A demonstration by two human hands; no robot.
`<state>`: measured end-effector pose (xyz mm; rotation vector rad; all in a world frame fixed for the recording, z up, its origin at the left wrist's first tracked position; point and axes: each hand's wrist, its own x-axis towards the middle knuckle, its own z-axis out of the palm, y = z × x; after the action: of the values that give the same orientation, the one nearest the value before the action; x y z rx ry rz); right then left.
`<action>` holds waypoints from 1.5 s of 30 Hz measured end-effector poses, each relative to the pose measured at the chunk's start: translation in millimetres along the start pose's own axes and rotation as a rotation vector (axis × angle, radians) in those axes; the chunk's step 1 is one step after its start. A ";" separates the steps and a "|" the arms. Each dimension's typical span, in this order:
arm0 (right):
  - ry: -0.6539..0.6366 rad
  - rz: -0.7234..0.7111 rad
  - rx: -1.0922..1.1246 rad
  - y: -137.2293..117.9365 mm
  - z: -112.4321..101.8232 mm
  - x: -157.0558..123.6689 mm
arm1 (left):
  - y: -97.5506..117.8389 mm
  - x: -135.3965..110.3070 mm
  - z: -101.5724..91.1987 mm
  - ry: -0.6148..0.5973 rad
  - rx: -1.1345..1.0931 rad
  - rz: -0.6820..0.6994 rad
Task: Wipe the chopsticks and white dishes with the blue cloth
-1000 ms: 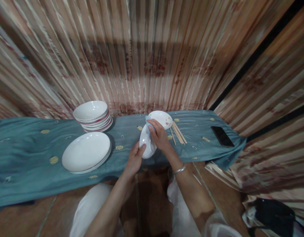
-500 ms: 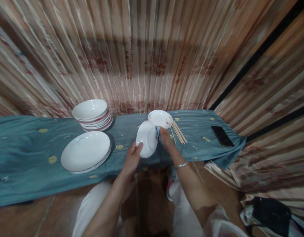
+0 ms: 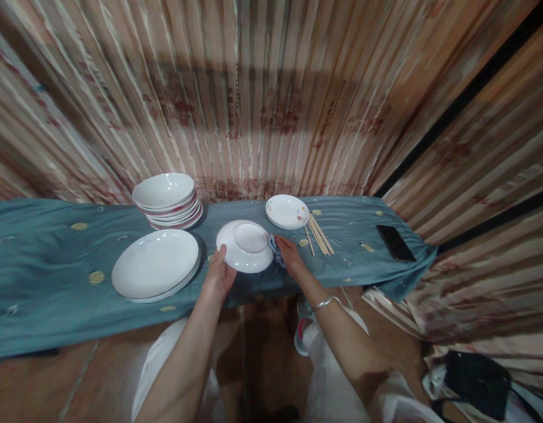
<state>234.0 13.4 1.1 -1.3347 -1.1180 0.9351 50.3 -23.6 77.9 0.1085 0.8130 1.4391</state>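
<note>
My left hand (image 3: 219, 276) grips the near left rim of a small white plate (image 3: 245, 245), which is turned bottom up just above the teal cloth (image 3: 46, 264). My right hand (image 3: 289, 257) is at the plate's right edge, fingers closed on a small pale blue cloth (image 3: 275, 247) that shows only in part behind the plate. A little beyond lies a small flowered plate (image 3: 287, 211) with several wooden chopsticks (image 3: 318, 234) beside it.
A stack of large white plates (image 3: 155, 264) lies left of my hands, a stack of red-rimmed bowls (image 3: 167, 199) behind it. A black phone (image 3: 395, 242) rests at the cloth's right end. Striped curtains hang behind. A black bag (image 3: 476, 380) sits on the floor at lower right.
The small plate went from upright, with my right hand rubbing it with the cloth, to bottom up and lower, moving left toward the large plates. My right hand slid to its right edge.
</note>
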 end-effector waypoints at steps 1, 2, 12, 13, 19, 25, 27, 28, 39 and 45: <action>0.000 -0.015 -0.029 1.2 0.3 -3.8 | 0.2 1.2 -0.1 0.010 -0.014 0.005; 0.003 -0.037 -0.078 2.2 0.4 -8.2 | 0.2 2.5 -0.4 0.022 -0.027 0.008; -0.096 -0.356 -0.643 5.5 10.1 -61.5 | -1.0 10.8 -4.3 0.133 -0.033 -0.017; -0.098 -0.376 -0.665 4.6 11.9 -66.0 | -1.0 11.0 -4.1 0.134 -0.032 -0.017; -0.164 -0.573 -0.697 -10.3 21.3 -83.8 | -2.3 11.9 -6.4 0.027 -0.050 -0.024; -0.225 -0.707 -0.770 -22.3 33.4 -84.2 | -0.8 8.3 -9.3 -0.122 -0.008 -0.014; -0.231 -0.733 -0.793 -23.7 36.9 -83.6 | -0.4 5.4 -7.0 -0.142 -0.013 -0.009; -0.235 -0.741 -0.801 -24.4 38.3 -83.3 | -0.2 3.8 -5.3 -0.145 -0.017 -0.005; -0.272 -0.840 -0.854 -42.7 52.0 -82.3 | -2.4 -3.8 -2.0 -0.138 0.061 -0.003; -0.295 -0.849 -0.878 -54.6 56.4 -80.7 | -9.5 1.9 -6.7 -0.140 0.084 0.043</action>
<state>154.7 -53.6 44.8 -1.1656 -2.2353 -0.0401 54.4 -26.2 67.2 0.2886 0.7597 1.4210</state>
